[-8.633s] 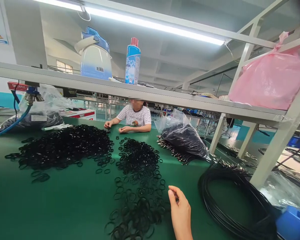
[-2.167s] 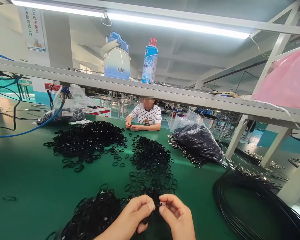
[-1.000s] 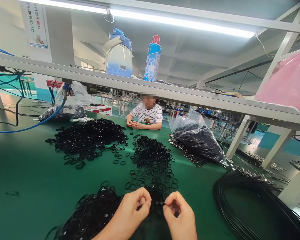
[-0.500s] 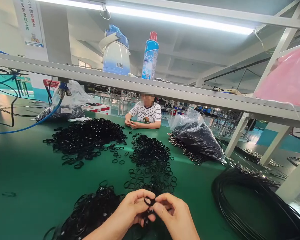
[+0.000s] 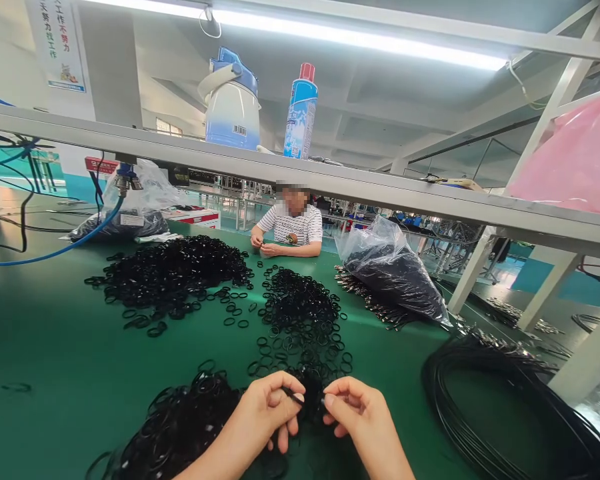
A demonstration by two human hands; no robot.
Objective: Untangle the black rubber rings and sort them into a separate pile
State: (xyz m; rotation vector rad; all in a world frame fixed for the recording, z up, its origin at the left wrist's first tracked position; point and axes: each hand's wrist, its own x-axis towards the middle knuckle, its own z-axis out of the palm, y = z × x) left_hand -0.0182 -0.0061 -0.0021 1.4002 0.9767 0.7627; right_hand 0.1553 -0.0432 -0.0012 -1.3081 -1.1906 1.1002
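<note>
A thin black ring (image 5: 294,397) is pinched between the thumb and forefinger of my left hand (image 5: 266,413). Just to the right, my right hand (image 5: 359,412) has its thumb and forefinger closed together; a tiny dark bit shows at their tips, too small to name. A narrow gap separates the two hands. Beyond them, loose black rings (image 5: 303,300) spread out in a heap on the green table (image 5: 380,393). Close by my left forearm lies another pile of black rings (image 5: 180,427), partly covered by the arm.
A larger heap of black rings (image 5: 180,270) lies farther left. On the right are a plastic bag of black parts (image 5: 393,267) and a coil of black cable (image 5: 440,393). Overhead, a shelf (image 5: 330,175) carries a jug (image 5: 233,107) and spray can (image 5: 301,113). A person (image 5: 295,227) sits opposite.
My hands have moved apart; they were together at the black ring. The right hand has shifted right, while the ring stays in the left, now seen more edge-on.
</note>
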